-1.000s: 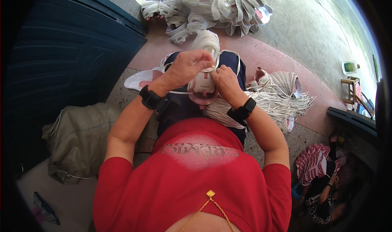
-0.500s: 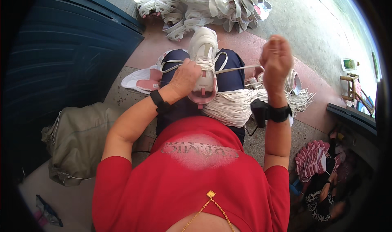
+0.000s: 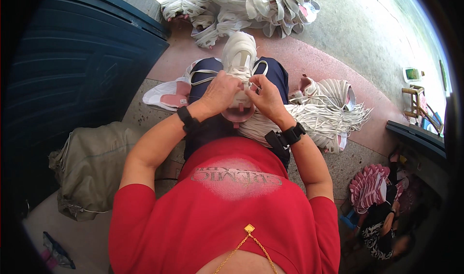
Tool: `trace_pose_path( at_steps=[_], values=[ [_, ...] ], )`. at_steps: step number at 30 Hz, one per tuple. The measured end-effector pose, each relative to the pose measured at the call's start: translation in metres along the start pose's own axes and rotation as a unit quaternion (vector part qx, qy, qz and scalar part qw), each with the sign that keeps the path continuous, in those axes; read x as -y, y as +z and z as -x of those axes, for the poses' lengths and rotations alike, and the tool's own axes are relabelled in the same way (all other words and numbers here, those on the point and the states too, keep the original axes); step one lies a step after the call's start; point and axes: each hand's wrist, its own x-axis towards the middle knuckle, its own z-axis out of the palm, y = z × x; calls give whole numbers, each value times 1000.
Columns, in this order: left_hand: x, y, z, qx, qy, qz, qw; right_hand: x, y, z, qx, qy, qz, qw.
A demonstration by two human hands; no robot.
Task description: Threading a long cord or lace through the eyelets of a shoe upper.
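Observation:
A white and beige shoe upper (image 3: 239, 47) with a pink collar lies across my lap, its toe pointing away from me. White lace runs through its eyelets, and a lace loop (image 3: 205, 72) spreads out to the left. My left hand (image 3: 220, 93) is closed on the upper at the eyelets, its fingertips partly hidden. From the other side my right hand (image 3: 267, 98) pinches the lace (image 3: 250, 84) beside the tongue, close to the left fingers. A thick bundle of white laces (image 3: 316, 119) lies by my right thigh.
Many white shoe uppers (image 3: 261, 6) are piled ahead. More uppers (image 3: 333, 93) lie to the right, and a white and pink one (image 3: 166, 95) on the left. A grey-green sack (image 3: 99, 168) stands by the blue door (image 3: 82, 56). At lower right a person (image 3: 382, 230) sits by pink pieces (image 3: 369, 187).
My right hand has come down and in from the right, where it held the lace stretched out, to the shoe's eyelets. My left hand has stayed at the shoe.

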Motion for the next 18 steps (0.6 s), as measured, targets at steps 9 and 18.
trace_pose_path(
  at_steps=[9, 18],
  values=[
    [3, 23, -5, -35, -140, 46, 988, -7, 4, -5, 13, -43, 71, 997],
    [3, 9, -5, -28, -144, 75, 986, 0, 9, -19, 81, -64, 162, 981]
  ],
)
